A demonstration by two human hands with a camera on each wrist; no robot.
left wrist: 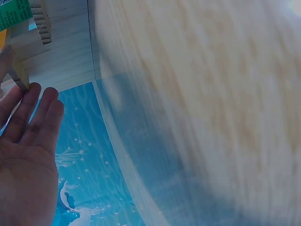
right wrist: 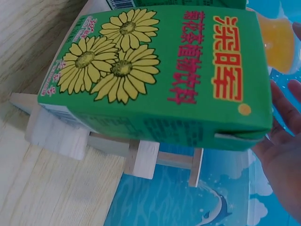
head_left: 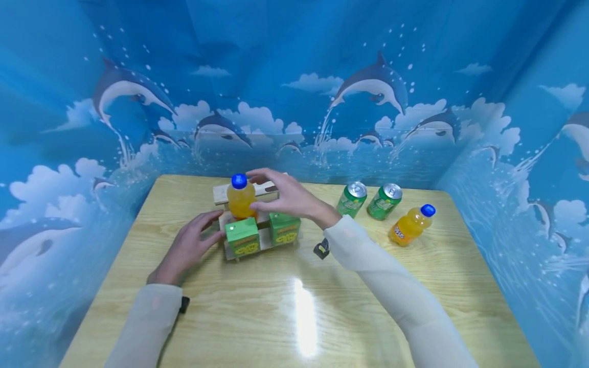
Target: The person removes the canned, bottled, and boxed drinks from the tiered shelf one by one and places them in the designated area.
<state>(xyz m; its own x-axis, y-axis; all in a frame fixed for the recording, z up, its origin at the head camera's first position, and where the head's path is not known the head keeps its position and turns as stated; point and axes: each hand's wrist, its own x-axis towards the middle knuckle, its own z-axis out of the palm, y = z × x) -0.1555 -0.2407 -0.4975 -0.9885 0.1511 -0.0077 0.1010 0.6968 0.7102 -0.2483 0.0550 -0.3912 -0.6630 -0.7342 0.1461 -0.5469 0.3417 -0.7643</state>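
A two-tier wooden rack (head_left: 265, 239) appears partly stocked: the left chrysanthemum-tea carton (head_left: 243, 239) and right chrysanthemum-tea carton (head_left: 284, 230) stand on its front tier, with an orange-soda bottle (head_left: 241, 200) upright behind the left one. The person's right hand (head_left: 287, 197) arches wide beside that bottle, thumb and fingers spread; whether it touches is hard to tell. The left hand (head_left: 190, 245), fingers extended, lies at the rack's left end. Seemingly left to place are the left green can (head_left: 352, 200), right green can (head_left: 384, 203) and second orange-soda bottle (head_left: 411, 226), all on the table (head_left: 368, 296).
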